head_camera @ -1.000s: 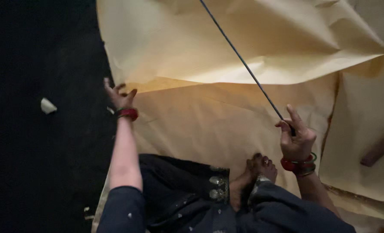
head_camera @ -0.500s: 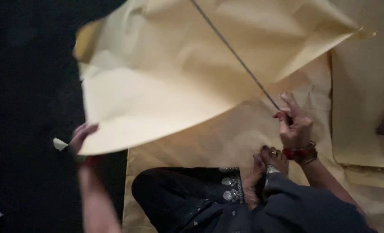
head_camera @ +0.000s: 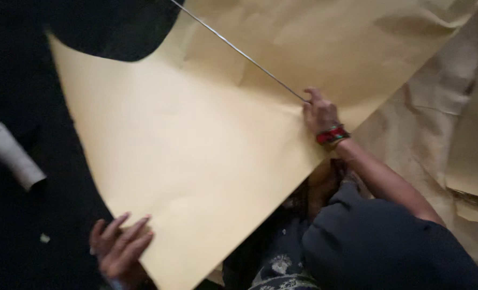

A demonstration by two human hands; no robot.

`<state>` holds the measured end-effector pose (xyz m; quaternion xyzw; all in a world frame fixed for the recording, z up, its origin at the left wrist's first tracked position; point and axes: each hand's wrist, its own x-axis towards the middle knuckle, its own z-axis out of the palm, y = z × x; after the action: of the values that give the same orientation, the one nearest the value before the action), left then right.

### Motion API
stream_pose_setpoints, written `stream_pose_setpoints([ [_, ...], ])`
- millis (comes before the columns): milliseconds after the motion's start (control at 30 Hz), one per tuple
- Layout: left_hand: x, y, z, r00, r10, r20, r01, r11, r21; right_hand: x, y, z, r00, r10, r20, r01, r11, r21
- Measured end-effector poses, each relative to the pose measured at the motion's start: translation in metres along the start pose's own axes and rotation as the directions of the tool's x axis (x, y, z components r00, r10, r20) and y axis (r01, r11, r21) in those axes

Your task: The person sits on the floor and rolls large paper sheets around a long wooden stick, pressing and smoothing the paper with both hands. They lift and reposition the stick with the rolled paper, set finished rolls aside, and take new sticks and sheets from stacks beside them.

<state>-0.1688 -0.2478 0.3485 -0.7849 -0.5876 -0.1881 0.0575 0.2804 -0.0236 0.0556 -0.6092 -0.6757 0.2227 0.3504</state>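
Tan paper sheet (head_camera: 196, 161), large and creased, lies spread over the person's lap and the dark floor (head_camera: 19, 80), one corner not yet flat. More brown paper (head_camera: 427, 134) lies beneath at right. Right hand (head_camera: 320, 113) pinches a thin metal rod (head_camera: 239, 51) against the sheet; left hand (head_camera: 122, 249), fingers spread, presses its lower edge. A pale cardboard tube (head_camera: 11, 156) rests well apart.

Dim warm light, dark left side, motion-blurred, soft focus
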Motion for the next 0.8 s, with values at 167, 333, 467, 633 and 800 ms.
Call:
stream_pose_setpoints([
  [167,0.037,0.067,-0.018,0.985,0.054,0.166,-0.064,0.996,0.057,-0.048,0.056,-0.006,0.998,0.049,0.048,-0.05,0.998,0.026],
  [333,0.129,0.116,-0.017,0.901,0.238,0.364,-0.283,0.956,0.075,-0.07,0.072,-0.021,0.998,0.039,0.039,-0.043,0.993,0.111],
  [467,0.225,0.137,-0.002,0.871,0.24,0.429,-0.322,0.938,0.129,-0.079,0.074,-0.031,0.929,0.283,0.239,-0.278,0.959,-0.057],
  [633,0.332,0.164,0.058,0.916,0.337,0.219,-0.368,0.923,0.117,-0.1,0.091,-0.041,0.99,0.101,0.1,-0.096,0.994,-0.051],
  [800,0.453,0.234,0.173,0.894,0.438,0.098,-0.432,0.899,-0.075,-0.121,0.125,-0.04,0.988,0.055,0.144,-0.043,0.995,-0.086],
])
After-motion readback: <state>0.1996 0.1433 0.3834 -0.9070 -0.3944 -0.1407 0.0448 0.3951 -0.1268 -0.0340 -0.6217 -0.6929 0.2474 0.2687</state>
